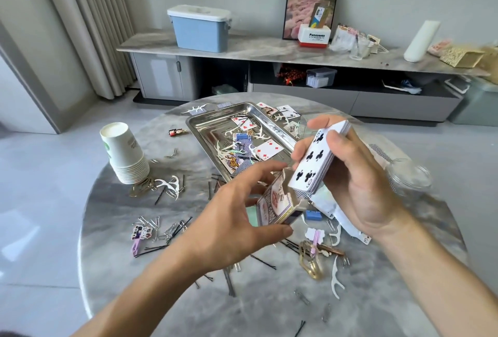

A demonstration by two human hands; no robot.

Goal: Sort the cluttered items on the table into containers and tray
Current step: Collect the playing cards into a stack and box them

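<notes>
Holding card deck (316, 158) in my right hand (353, 183), fingers wrapped round it, long axis slanting down-left toward open card box (275, 202) gripped by my left hand (237, 218), directly below.

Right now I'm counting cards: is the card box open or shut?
Open. The card box, in the left hand's grip, has its flap raised, and the deck in the right hand is entering it.
</notes>
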